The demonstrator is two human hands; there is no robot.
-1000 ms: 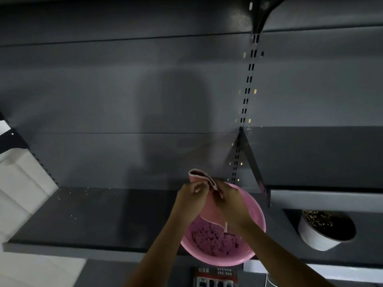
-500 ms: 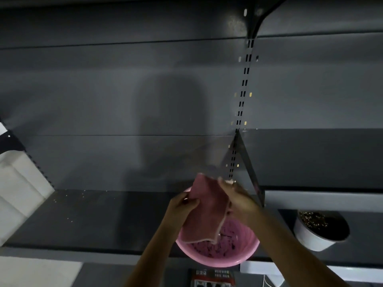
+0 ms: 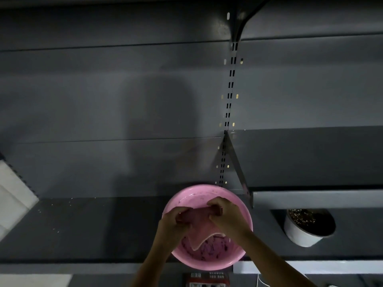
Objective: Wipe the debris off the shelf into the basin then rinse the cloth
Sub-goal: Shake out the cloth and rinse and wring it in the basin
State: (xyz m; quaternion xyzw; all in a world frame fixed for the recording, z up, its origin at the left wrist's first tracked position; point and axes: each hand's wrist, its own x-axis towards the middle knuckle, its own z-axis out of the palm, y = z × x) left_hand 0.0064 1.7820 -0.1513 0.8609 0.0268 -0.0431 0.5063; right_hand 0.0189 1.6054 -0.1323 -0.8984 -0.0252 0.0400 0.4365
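Both hands grip the pink cloth [image 3: 204, 225] over the pink basin [image 3: 238, 206]. The left hand [image 3: 173, 221] has its fingers curled tight around the cloth's left end; the right hand [image 3: 224, 214] pinches the right end, fingers closed on it. The cloth sags between them, its lower edge hanging down inside the basin, above dark flecks on the basin floor. The basin sits on the dark shelf [image 3: 93, 228], near its front edge. Pale debris [image 3: 62, 204] lies scattered on the shelf's left part. Right of the basin, on a separate shelf section, stands 1 white bowl [image 3: 300, 235] holding dark grainy matter. A grey back panel [image 3: 103, 100] with a slotted upright [image 3: 230, 85] rises behind.
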